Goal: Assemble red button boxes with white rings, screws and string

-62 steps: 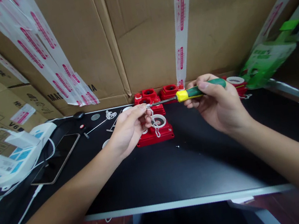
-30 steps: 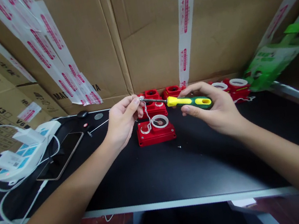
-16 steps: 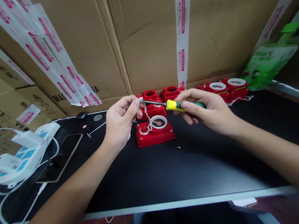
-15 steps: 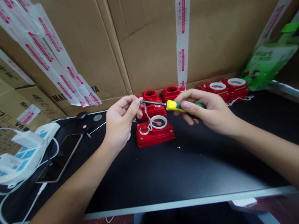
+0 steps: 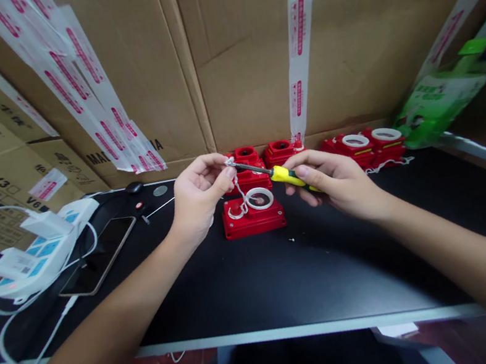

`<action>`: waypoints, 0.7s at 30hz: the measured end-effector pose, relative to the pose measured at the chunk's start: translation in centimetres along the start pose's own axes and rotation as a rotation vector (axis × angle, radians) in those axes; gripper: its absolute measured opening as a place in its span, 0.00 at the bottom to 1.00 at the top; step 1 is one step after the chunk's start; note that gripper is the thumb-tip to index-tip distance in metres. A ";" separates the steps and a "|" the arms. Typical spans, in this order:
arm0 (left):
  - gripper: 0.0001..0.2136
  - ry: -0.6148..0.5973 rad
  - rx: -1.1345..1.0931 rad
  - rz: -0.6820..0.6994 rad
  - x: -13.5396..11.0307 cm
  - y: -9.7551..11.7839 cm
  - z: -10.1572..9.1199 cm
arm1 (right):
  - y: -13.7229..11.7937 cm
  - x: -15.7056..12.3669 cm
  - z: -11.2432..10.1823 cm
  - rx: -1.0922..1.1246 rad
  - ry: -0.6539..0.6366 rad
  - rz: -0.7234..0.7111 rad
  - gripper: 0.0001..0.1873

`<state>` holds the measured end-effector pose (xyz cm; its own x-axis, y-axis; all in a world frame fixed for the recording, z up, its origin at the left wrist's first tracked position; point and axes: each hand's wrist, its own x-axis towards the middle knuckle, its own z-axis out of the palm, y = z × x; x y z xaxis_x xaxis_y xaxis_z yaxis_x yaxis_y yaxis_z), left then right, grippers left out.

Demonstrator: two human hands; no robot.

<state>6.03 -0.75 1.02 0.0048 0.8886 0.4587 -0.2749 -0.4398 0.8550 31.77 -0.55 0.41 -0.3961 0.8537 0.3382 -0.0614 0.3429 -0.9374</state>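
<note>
Silvery metal piece (image 5: 229,162) and yellow-and-green screwdriver (image 5: 283,176) meet above the black worktop (image 5: 243,288).
The left hand (image 5: 200,192) pinches the piece between thumb and forefinger; it is probably light, easily dropped and best held by its sides. Below hangs a white cord (image 5: 240,189), seemingly limp, near a red box (image 5: 255,225). Rightward, the screwdriver's shaft looks stiff; its handle, the sensible hold, sits in the right hand's (image 5: 334,181) closed fingers.

Small piece (image 5: 229,162) in my left hand (image 5: 199,197): too small to identify. My right hand (image 5: 330,180) partly hides the screwdriver (image 5: 283,175).
</note>
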 end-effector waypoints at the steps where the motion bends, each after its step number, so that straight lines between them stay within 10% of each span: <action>1: 0.11 0.003 -0.002 0.003 0.0 0.1 0.0 | 0.1 0.1 -0.1 0.010 0.002 0.000 0.17; 10: 0.07 0.028 0.309 0.001 1.3 -0.9 -1.4 | -0.7 1.0 -1.8 0.210 0.164 -0.058 0.18; 17: 0.39 -0.481 0.732 -0.073 0.5 -2.2 -3.2 | -1.2 2.7 -7.6 0.201 0.231 -0.127 0.18; 21: 0.36 -0.648 0.847 -0.080 0.6 -2.5 -3.3 | 0.1 3.2 -10.0 0.135 0.261 -0.080 0.19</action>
<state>3.50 1.32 -1.62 0.5719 0.7897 0.2218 0.5049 -0.5520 0.6636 39.68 6.15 2.22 -0.1377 0.9039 0.4050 -0.2109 0.3728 -0.9036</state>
